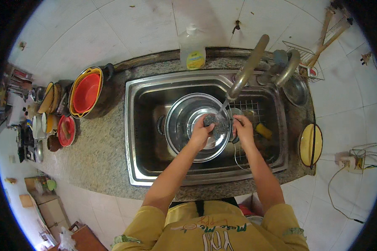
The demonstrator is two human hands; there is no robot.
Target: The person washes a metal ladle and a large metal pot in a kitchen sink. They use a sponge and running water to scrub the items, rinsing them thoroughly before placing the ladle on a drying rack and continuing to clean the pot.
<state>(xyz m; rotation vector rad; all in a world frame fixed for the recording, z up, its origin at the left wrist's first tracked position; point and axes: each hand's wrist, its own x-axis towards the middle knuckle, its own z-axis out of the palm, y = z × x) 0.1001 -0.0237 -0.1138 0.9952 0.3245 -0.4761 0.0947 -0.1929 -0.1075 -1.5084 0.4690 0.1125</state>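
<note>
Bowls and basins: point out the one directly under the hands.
The large steel bowl in the sink, below both hands; the red and orange basins stand stacked on the counter to the left.

Clear yellow-labelled bottle (192,47) behind sink (132,125)

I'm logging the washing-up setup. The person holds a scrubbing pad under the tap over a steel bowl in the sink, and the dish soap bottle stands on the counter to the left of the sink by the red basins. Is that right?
Not quite. The head view shows the dish soap bottle behind the sink, against the tiled wall, not left by the red basins. The rest holds: both hands, left hand and right hand, hold the scrubbing pad under the tap over the steel bowl.
</note>
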